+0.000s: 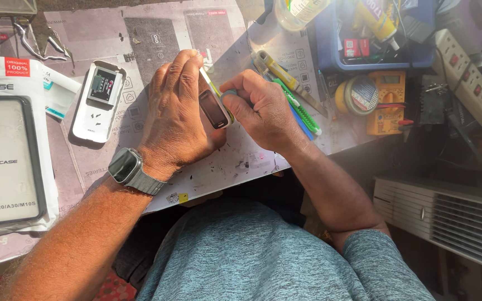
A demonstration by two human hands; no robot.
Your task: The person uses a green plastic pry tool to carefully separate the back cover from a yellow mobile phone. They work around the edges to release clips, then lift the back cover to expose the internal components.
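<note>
My left hand (177,108) grips a small white phone (214,108) on its edge, with the dark screen facing right, just above the paper-covered work mat (218,167). My right hand (258,106) is closed around a thin tool with a green tip, pressed against the phone's side; most of the tool is hidden in the fist. A square watch (125,165) with a metal band sits on my left wrist. To the left lies an opened white phone back (97,100) with its circuit board showing.
A packaged phone case (6,150) lies at far left. Right of my hands are a yellow utility knife (283,75), green and blue pry tools (302,114), a solder reel (357,96), a yellow multimeter (387,103), a blue bin (375,33) and a power strip (470,75).
</note>
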